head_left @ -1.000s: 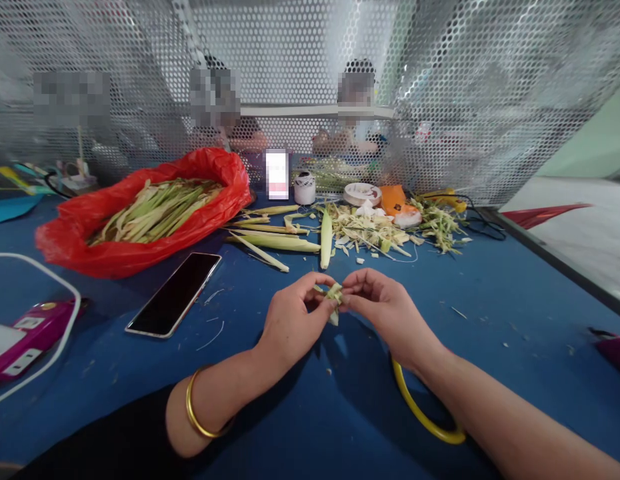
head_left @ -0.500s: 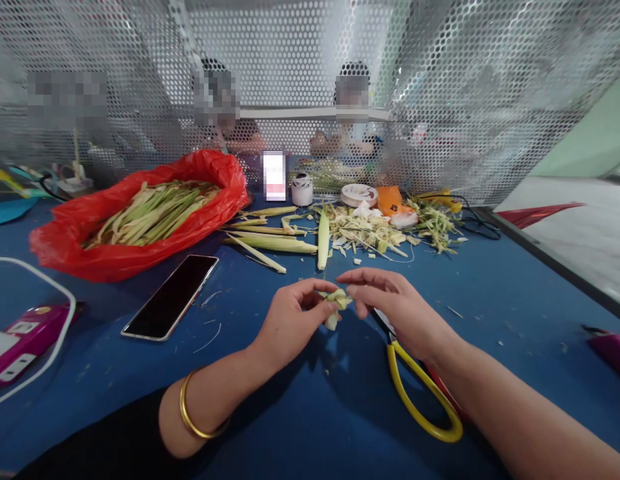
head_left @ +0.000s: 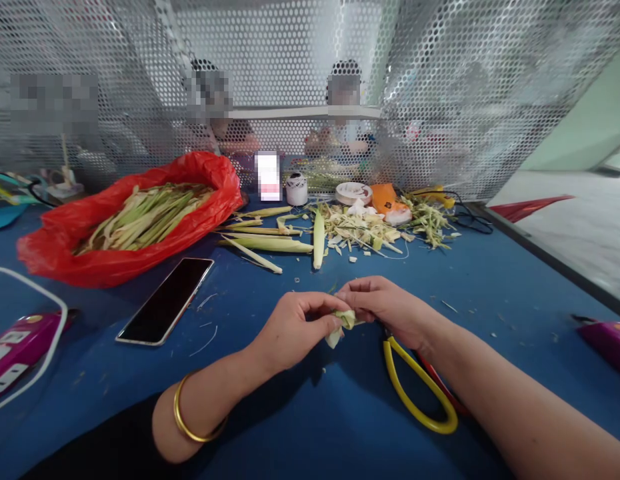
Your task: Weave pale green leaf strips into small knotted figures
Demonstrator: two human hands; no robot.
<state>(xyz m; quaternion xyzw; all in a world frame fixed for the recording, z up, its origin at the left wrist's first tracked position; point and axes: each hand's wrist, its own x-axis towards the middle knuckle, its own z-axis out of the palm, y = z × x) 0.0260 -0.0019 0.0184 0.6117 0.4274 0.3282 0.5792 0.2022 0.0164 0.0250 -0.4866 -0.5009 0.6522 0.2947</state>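
Note:
Between my hands, above the blue table, is a small folded and twisted piece of pale green corn husk (head_left: 347,320). My left hand (head_left: 300,327), with a gold bangle at the wrist, pinches it between thumb and fingers. My right hand (head_left: 377,303) is closed at the piece's right and upper edge, its fingertips pinching the husk there; their exact grip is partly hidden. Yellow-handled scissors (head_left: 420,393) lie under my right hand and forearm, their blades hidden.
A red plastic bag (head_left: 135,270) of husk strips stands at left, with a dark phone (head_left: 165,303) before it. Behind my hands lie loose husks (head_left: 270,245), a scrap heap (head_left: 360,230), a tape roll (head_left: 353,193) and a white jar (head_left: 297,190). People sit beyond a perforated screen.
My right hand has come down onto the husk piece, its fingers going from spread to pinched. My left hand still holds the piece, slightly lower. The view has shifted a little.

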